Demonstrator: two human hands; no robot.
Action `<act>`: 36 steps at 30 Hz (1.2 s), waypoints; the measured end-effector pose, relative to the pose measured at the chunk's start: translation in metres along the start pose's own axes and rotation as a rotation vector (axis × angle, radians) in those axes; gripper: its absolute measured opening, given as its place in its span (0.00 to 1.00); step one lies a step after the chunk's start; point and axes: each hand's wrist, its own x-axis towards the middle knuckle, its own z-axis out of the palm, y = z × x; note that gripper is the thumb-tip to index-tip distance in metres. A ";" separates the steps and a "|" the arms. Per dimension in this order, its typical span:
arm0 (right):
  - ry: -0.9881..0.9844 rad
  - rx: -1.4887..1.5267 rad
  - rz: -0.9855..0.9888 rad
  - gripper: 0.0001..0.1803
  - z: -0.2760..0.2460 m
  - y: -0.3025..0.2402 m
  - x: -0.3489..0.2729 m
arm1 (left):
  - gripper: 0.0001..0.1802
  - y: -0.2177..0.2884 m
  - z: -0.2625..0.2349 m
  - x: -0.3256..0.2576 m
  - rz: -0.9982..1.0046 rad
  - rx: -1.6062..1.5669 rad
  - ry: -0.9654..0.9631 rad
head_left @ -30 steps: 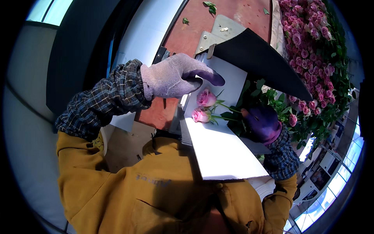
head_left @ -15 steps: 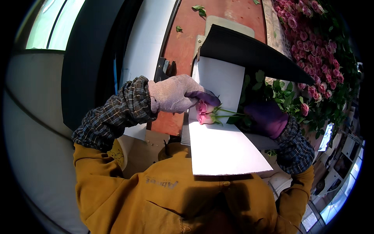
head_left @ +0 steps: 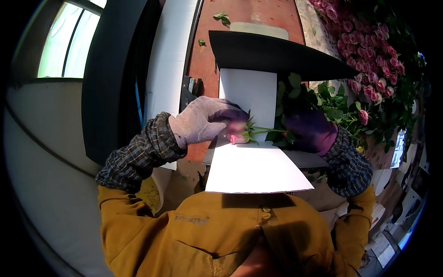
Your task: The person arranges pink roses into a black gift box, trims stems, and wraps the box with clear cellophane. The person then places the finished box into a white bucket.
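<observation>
Two pink roses [head_left: 236, 137] lie with their heads pointing left over a folded white card sheet [head_left: 258, 173]. My left hand [head_left: 203, 121], in a pale knitted glove with dark purple fingers, curls its fingers round the rose heads from above. My right hand [head_left: 314, 133], in a dark purple glove, is closed on the green stems [head_left: 265, 130] at the right side of the card. It lies in shade, and its fingers are partly blurred. Green leaves [head_left: 293, 92] stick out beside it. Behind the card rises a curved black panel [head_left: 281, 56].
A large heap of pink roses [head_left: 364, 51] with foliage fills the far right. Loose leaves lie on the red tabletop [head_left: 258, 11]. Left of it stand a long white board [head_left: 173, 51] and a tall dark panel [head_left: 113, 83]. A yellowish bucket [head_left: 150, 194] is below my left forearm.
The view has shifted slightly. The rose heads have turned a little within my left hand, and the fingers now cover more of the upper one. My right hand stays at the stems.
</observation>
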 end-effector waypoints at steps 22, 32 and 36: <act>-0.363 0.273 0.280 0.20 -0.002 0.004 0.020 | 0.21 0.030 0.007 0.004 0.017 0.513 -0.041; 1.073 -0.099 0.435 0.04 -0.113 0.096 -0.151 | 0.15 0.022 0.009 0.004 0.224 0.654 -0.054; 0.701 -0.649 0.492 0.11 -0.109 0.164 -0.209 | 0.12 0.015 0.006 0.008 0.275 0.653 -0.096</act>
